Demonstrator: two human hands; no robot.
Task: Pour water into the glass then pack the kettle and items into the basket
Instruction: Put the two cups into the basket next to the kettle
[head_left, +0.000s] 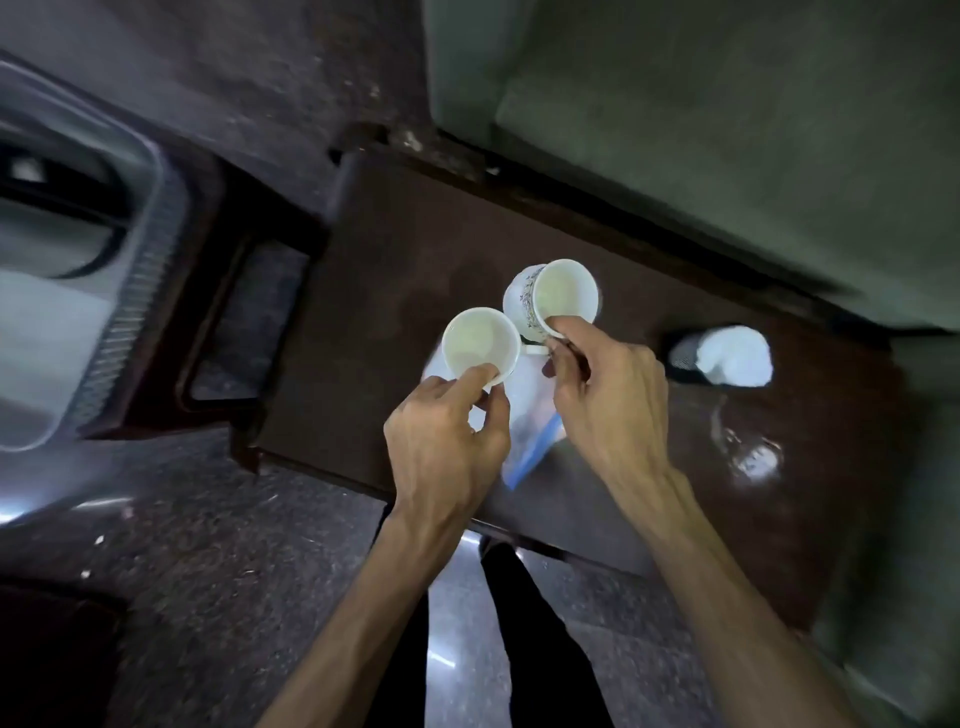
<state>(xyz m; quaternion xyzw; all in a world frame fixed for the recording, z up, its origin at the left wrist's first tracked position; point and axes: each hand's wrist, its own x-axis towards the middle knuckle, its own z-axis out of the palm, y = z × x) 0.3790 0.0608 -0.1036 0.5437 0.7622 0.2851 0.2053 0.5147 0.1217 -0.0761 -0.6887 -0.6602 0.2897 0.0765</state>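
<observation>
Two cups in hand over the dark counter (395, 249); left hand (447, 441) pinching the rim of the plain white cup (480, 345), forefinger inside the lip, thumb outside; right hand (608, 395) closed on the handle of the patterned cup (550, 301), tilted so its mouth faces the camera. Both apparently empty, cups touching or nearly so just ahead of the knuckles. Under and between the hands, a clear zip bag (530, 421) with a blue edge. Out beyond the right hand, a clear glass (748, 447), water level impossible to judge, and past it a dark mesh holder (685, 358) with something white inside. No kettle or basket to be made out; blurred grey tub (78, 260) far off the left hand.

Likely packing stage. Best kept apart while carrying, to avoid a chip; rim pinch weaker than the handle grip, so set that cup down first, upright, low and slow; avoid dragging the bag along.
</observation>
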